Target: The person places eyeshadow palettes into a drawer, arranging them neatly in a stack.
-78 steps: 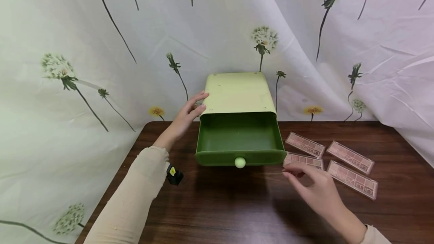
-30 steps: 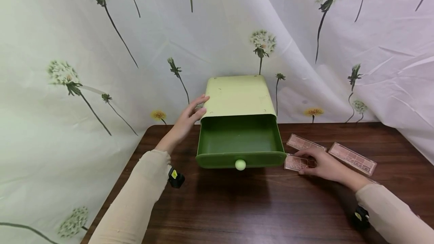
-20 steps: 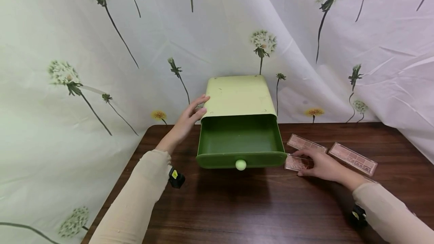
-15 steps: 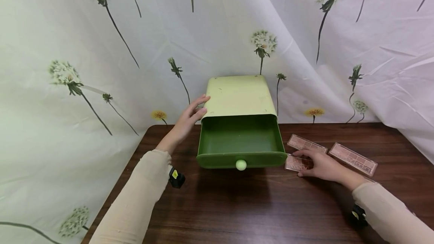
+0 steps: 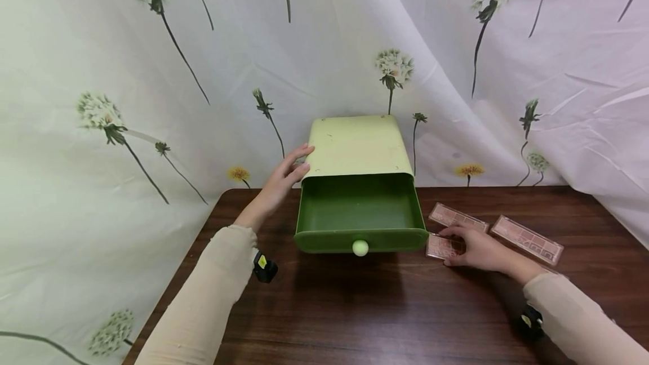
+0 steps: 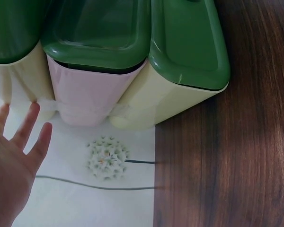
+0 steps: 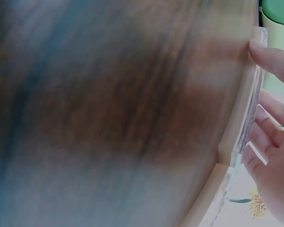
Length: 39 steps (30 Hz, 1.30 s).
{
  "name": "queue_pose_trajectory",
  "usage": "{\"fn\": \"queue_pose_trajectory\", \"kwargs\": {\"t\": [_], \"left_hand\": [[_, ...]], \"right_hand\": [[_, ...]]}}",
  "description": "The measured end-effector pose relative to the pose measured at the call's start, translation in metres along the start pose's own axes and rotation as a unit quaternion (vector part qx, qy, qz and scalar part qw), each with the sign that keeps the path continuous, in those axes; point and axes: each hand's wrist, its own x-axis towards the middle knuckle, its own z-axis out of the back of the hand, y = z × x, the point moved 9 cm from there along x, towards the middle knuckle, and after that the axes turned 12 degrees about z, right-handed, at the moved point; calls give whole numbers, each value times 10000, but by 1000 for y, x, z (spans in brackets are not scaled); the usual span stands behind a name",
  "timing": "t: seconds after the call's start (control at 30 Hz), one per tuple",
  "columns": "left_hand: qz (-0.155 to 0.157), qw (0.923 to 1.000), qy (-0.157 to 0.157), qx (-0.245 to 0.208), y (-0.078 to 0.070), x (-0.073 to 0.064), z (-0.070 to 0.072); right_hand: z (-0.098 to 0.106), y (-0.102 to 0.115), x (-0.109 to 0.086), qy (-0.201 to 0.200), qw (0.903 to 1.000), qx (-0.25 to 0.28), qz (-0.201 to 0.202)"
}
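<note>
Straight, spread fingers of my left hand [image 5: 279,182] touch the left side of a pale-yellow drawer unit [image 5: 360,145], whose green drawer [image 5: 324,240] is pulled out and bare inside. In the left wrist view that hand [image 6: 14,161] lies by the top unit, above a pink one [image 6: 83,90] and another yellow one [image 6: 151,101]. My right hand [image 5: 479,248] grips a clear-lidded pink eyeshadow palette [image 5: 439,245] by its long edges, right of the drawer; the hand covers the palette's right half. The right wrist view has thumb and fingers at opposite edges of this palette [image 7: 244,101].
Behind the right hand lie two more palettes, one farther back [image 5: 456,217] and one to the right [image 5: 527,238]. A sliver of another shows behind the forearm. A dandelion-print cloth [image 5: 345,44] hangs behind the dark wooden table [image 5: 355,314].
Since the earliest frame my right hand has moved from near the drawer's right corner onto the nearest palette and taken hold of it. The left hand stays on the drawer unit.
</note>
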Motion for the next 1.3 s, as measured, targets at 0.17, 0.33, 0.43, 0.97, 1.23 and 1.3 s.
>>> {"fn": "queue_pose_trajectory", "kwargs": {"t": [0.17, 0.33, 0.43, 0.97, 1.23, 1.3], "left_hand": [[-7, 10000, 71, -10, 1, -1, -2], [-10, 10000, 53, -16, 1, -1, -2], [6, 10000, 68, -17, 2, -2, -3], [2, 9999, 90, -114, 0, 0, -2], [-19, 10000, 21, -73, 0, 1, 0], [-24, 10000, 13, -71, 0, 0, 0]], "right_hand": [[-1, -1, -1, -44, 10000, 51, 35], [0, -1, -4, -56, 9999, 102, -73], [2, 0, -6, -91, 9999, 87, -119], [40, 29, -13, -544, 9976, 340, 266], [63, 46, -15, -783, 9956, 262, 441], [70, 53, -15, -820, 9951, 161, 526]]}}
